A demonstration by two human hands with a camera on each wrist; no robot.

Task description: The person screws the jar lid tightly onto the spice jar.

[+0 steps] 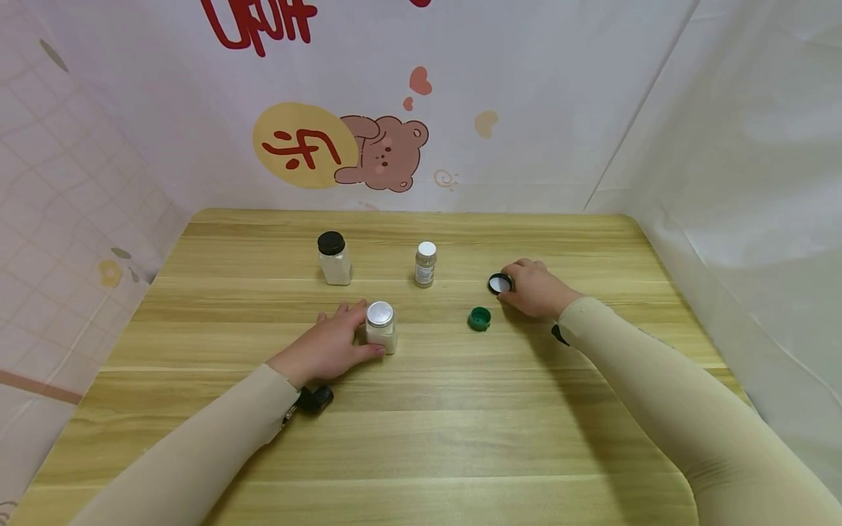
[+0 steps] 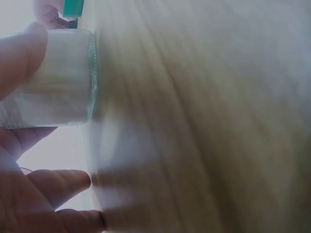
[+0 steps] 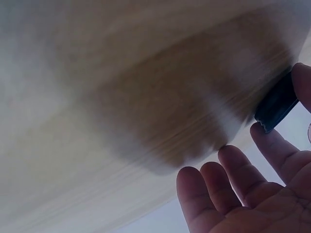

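Note:
My left hand (image 1: 332, 345) holds a small glass jar (image 1: 381, 337) with a silver lid, thumb on the near side and forefinger on the far side. Up close in the left wrist view, the jar's clear wall (image 2: 63, 77) shows pale contents, and the other fingers spread beside it at the tabletop. My right hand (image 1: 536, 291) pinches a black cap (image 1: 501, 283) at its right edge, its whitish inside facing up. Thumb and forefinger meet that black cap (image 3: 278, 102) in the right wrist view, while the remaining fingers reach out loosely. Just nearer than it lies a green cap (image 1: 479, 318).
Behind the left hand stands a black-capped jar (image 1: 338, 264) with pale contents. A small white-capped bottle (image 1: 425, 266) with a label is upright at the back middle. The wooden table (image 1: 421, 438) ends at a printed curtain (image 1: 539, 95), with white cloth at the sides.

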